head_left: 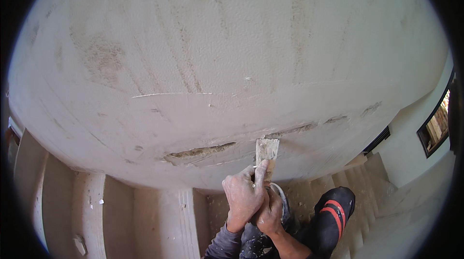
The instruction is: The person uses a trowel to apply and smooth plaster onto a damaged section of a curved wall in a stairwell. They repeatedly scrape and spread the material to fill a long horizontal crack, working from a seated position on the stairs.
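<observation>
Pale wall [232, 65] with long gouges [200, 151]: apparently a patching step.
Left hand [241, 195] has fingers clamped on the scraper [267, 150], its whitened blade up near the gouges; right hand [270, 216] just below, finger hold unclear. A next stroke likely calls for a flat edge.

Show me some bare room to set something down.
The grooved step, beside the wall and left of the left sleeve, is mostly bare, bar a small chip. Crowded: around the left hand, right hand, scraper and red-striped leg.
</observation>
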The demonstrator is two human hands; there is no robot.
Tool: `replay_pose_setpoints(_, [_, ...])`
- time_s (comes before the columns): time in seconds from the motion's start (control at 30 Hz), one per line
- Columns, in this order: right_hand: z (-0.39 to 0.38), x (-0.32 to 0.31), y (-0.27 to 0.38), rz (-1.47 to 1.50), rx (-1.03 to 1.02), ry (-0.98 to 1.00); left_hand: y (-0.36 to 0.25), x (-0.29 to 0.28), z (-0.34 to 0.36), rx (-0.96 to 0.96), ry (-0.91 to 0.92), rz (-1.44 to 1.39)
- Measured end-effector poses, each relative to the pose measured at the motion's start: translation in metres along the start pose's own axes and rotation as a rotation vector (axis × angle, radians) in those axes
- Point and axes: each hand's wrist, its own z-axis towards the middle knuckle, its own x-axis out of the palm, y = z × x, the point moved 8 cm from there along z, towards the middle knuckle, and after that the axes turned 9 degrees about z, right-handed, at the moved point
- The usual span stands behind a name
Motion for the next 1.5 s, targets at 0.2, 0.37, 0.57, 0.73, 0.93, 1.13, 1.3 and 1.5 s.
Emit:
replay_pose_setpoints(0.2, [-0.007,0.020,-0.030,0.477,0.120,0.004,-0.006,-0.012,0.004,0.111,0.016,0.249])
replay_pose_setpoints(0.37, [-0.003,0.004,-0.017,0.239,0.096,-0.101,0.001,0.002,0.003,0.117,0.064,-0.035])
replay_pose_setpoints(0.57, [0.006,-0.026,0.023,-0.483,-0.267,-0.053,0.025,0.042,-0.005,-0.058,0.127,-0.507])
replay_pose_setpoints(0.73, [0.009,-0.034,0.018,-0.517,-0.131,-0.030,0.037,0.063,-0.009,-0.123,0.138,-0.618])
replay_pose_setpoints(0.93, [0.014,-0.035,0.008,-0.493,-0.136,-0.052,0.037,0.054,-0.006,-0.096,0.049,-0.525])
replay_pose_setpoints(1.13, [0.018,-0.030,0.002,-0.506,-0.140,-0.039,0.035,0.046,0.000,-0.026,-0.015,-0.378])
replay_pose_setpoints(1.3, [0.010,-0.014,0.004,-0.434,-0.093,-0.013,0.027,0.030,-0.001,-0.055,-0.019,-0.375])
replay_pose_setpoints(1.5, [0.010,0.001,-0.002,-0.180,-0.143,0.027,0.011,0.002,0.002,0.011,-0.025,-0.054])
